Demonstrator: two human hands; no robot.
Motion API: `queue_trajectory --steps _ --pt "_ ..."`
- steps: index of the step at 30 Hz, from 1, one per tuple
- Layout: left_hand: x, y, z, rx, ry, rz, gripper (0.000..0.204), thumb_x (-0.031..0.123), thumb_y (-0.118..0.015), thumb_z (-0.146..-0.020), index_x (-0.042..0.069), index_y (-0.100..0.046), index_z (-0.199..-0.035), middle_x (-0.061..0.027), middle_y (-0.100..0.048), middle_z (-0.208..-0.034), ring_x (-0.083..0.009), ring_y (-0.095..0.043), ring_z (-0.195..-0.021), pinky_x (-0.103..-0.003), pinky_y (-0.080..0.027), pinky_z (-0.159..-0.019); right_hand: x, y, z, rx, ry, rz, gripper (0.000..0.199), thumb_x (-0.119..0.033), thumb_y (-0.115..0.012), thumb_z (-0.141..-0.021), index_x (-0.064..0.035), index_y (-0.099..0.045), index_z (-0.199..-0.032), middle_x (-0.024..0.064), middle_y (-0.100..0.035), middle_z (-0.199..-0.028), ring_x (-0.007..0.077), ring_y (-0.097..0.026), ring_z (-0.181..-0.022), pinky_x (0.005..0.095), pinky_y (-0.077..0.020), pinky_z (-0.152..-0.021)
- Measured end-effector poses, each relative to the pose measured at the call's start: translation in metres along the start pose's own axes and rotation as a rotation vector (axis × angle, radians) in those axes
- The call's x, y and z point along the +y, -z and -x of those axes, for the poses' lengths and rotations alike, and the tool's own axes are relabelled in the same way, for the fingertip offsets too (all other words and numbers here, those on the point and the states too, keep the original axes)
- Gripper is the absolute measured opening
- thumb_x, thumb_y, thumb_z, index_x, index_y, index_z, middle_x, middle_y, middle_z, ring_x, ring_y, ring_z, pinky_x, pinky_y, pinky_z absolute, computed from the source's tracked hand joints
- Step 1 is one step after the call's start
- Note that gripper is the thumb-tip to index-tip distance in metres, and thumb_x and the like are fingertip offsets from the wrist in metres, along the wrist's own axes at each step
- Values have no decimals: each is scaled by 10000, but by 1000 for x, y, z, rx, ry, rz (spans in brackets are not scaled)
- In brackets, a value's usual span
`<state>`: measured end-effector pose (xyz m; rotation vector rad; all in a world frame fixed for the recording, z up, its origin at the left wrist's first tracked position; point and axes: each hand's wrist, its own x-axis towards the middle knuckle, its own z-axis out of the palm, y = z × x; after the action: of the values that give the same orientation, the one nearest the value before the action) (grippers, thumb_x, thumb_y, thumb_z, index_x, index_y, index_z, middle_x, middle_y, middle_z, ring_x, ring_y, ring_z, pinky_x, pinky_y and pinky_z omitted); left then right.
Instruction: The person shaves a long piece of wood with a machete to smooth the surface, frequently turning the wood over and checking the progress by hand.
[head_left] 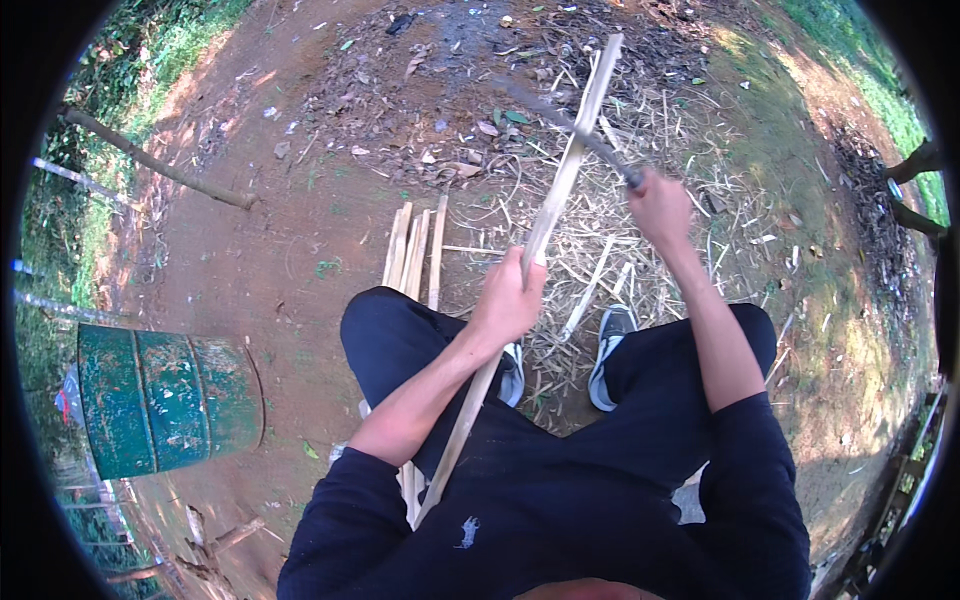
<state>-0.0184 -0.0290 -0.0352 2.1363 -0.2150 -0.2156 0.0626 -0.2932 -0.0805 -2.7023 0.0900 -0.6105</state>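
My left hand [508, 300] is closed around a long, pale strip of split wood or bamboo [560, 190]. The strip slants from beside my left thigh up and away to the right, its far end raised. In my right hand [662, 210] is the dark handle of a machete [608, 155], fingers wrapped round it. Its long blade, blurred by motion toward the tip, crosses the strip well beyond my left hand. Whether the edge touches the wood I cannot tell. Several similar strips [408, 250] lie side by side on the ground beyond my left knee.
Thin shavings [690, 240] litter the soil before my feet, with dry leaves [430, 155] farther off. A dented green metal drum [170, 400] is at the left. Also there, a wooden pole [165, 160] slants in and broken branches [215, 545] lie nearer me.
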Motion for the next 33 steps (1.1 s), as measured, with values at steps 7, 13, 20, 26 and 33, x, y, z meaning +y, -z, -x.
queue_trajectory --steps 7,13,20,26,33 --pt "-12 14 -5 -270 131 597 287 326 -424 -1045 57 -472 -955 17 -462 -610 -73 -439 -414 -251 -340 -342 -53 1 28 7 456 -125 143 -105 -690 -709 -120 -548 -728 61 -560 -548 255 -591 -472 398 -469 -507" --pt "-10 25 -12 -456 208 1076 382 448 -248 -1076 129 -428 -970 53 -332 -645 -33 -264 -376 -192 -246 -312 -14 -6 4 227 461 -113 149 -97 -665 -716 -98 -516 -708 53 -566 -548 232 -568 -427 383 -434 -419" --pt "-26 24 -4 -590 264 1263 392 453 -213 -1074 134 -412 -967 55 -331 -634 -44 -271 -364 -190 -269 -302 -55 10 21 128 500 -30 170 -90 -685 -693 -122 -518 -685 18 -550 -539 210 -544 -427 389 -436 -513" --pt "-23 38 -19 -752 267 1612 387 450 -241 -1071 119 -413 -969 44 -358 -641 -44 -319 -366 -195 -295 -308 -11 8 1 119 403 -7 192 -93 -716 -673 -117 -537 -741 21 -567 -557 203 -588 -479 392 -460 -532" --pt "-21 40 -16 -830 242 1772 386 452 -242 -1069 122 -408 -956 35 -361 -639 -53 -334 -363 -200 -320 -317 -34 18 17 91 379 -30 158 -109 -683 -714 -100 -525 -702 48 -571 -566 210 -573 -458 380 -443 -458"
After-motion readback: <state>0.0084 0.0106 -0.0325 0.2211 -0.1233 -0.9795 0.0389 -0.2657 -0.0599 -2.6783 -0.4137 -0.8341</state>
